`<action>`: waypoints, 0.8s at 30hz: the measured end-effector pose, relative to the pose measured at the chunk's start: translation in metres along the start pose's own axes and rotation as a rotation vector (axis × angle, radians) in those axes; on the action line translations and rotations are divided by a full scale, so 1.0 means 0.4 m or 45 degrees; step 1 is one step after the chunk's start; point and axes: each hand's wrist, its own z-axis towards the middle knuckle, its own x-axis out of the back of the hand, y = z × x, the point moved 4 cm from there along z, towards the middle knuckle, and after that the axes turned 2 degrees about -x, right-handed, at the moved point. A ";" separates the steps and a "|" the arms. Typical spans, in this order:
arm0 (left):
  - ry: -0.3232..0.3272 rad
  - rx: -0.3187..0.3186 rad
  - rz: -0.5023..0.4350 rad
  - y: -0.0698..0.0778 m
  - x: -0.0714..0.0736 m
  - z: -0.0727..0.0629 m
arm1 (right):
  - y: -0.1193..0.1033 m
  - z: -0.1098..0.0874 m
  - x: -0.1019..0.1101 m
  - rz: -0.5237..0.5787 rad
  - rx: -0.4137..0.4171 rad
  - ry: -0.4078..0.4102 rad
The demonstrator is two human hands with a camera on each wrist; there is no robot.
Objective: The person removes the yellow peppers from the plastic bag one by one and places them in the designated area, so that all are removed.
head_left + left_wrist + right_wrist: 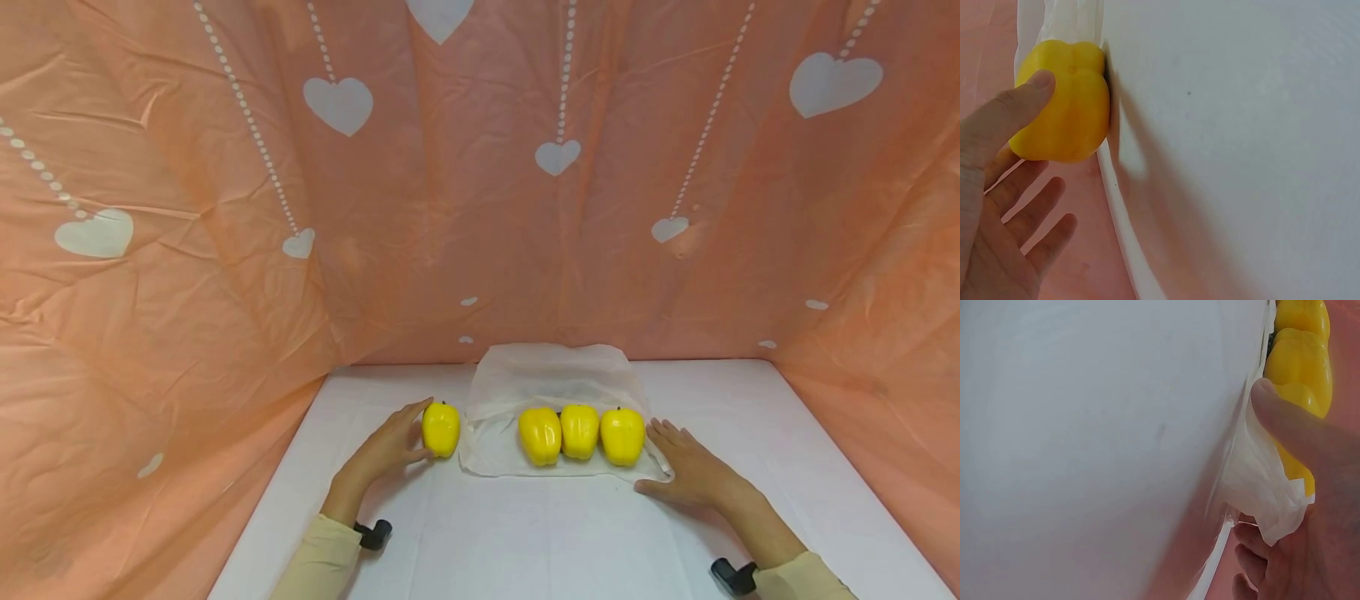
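At the left of the head view, my left hand point(390, 442) holds a yellow bell pepper point(441, 429) between thumb and fingers. In the left wrist view the thumb lies against this pepper point(1066, 106), and the lower fingers are spread off it. Three more yellow bell peppers point(580, 432) stand in a row on a thin white plastic bag point(495, 458). My right hand point(693, 471) rests by the bag's right edge, fingers loosely extended. In the right wrist view, crumpled bag plastic point(1263, 481) lies between its thumb and fingers, beside the nearest pepper point(1300, 400).
A white cloth-covered table point(510, 542) lies under everything. Orange sheeting with white hearts point(480, 208) walls the back and both sides. The bag's far part point(555, 367) reaches up to the back wall. Black straps sit on both wrists.
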 end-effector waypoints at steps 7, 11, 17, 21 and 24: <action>-0.004 0.023 -0.012 -0.001 -0.001 -0.004 | 0.000 0.001 -0.003 0.003 -0.007 -0.012; -0.003 0.017 -0.007 0.003 0.001 -0.006 | 0.000 0.001 -0.003 0.006 -0.002 -0.008; 0.010 -0.025 0.015 0.013 0.004 -0.007 | -0.004 -0.001 0.001 0.003 0.009 -0.001; 0.031 -0.060 0.016 0.026 0.007 -0.006 | -0.004 -0.002 0.002 0.007 -0.004 -0.005; 0.047 -0.081 0.014 0.039 0.009 -0.006 | -0.004 -0.002 0.003 0.012 -0.015 -0.008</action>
